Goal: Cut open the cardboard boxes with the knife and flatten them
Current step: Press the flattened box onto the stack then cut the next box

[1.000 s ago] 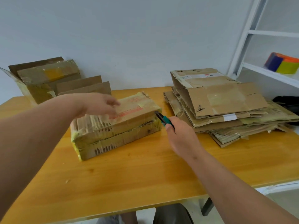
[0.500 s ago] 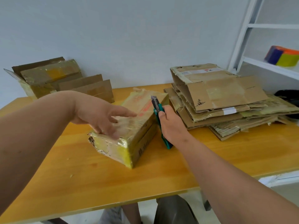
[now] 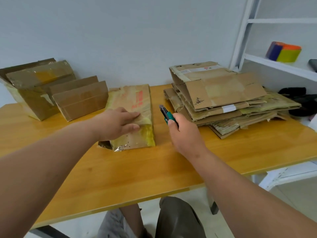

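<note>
Left hand [image 3: 118, 122] lies flat, fingers straight, on the taped cardboard box [image 3: 135, 117]; right hand [image 3: 184, 133] grips the green utility knife [image 3: 166, 114], handle mostly hidden.

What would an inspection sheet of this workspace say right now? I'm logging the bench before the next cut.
Surface: wooden table, bare wood at the near edge.
Job's things: taped box lying at the centre; uncut boxes at far left; flattened stack at right; knife, tip clear of the taped box.
Clutter: dark items at the table's right end.
Hands: left hand rests flat on the taped box; right hand grips the knife.
Cables: nothing seen.
Surroundings: white shelf holding a coloured block; plain wall.
</note>
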